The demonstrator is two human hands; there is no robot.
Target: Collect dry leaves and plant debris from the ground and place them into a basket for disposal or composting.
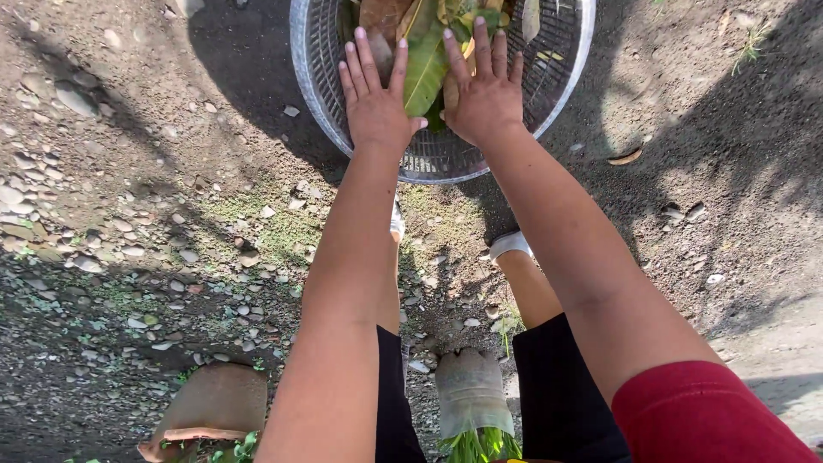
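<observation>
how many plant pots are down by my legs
2: a brown pot at lower left, tipped over, and a grey pot with green shoots between the legs. Both are cut off by the frame's bottom edge; others may lie out of view.

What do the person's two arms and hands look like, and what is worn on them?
Both arms are bare from wrist to upper arm. The right arm ends in a red short sleeve at the shoulder. No sleeve shows on the left arm. The left hand and right hand wear no gloves, rings or watch.
</observation>
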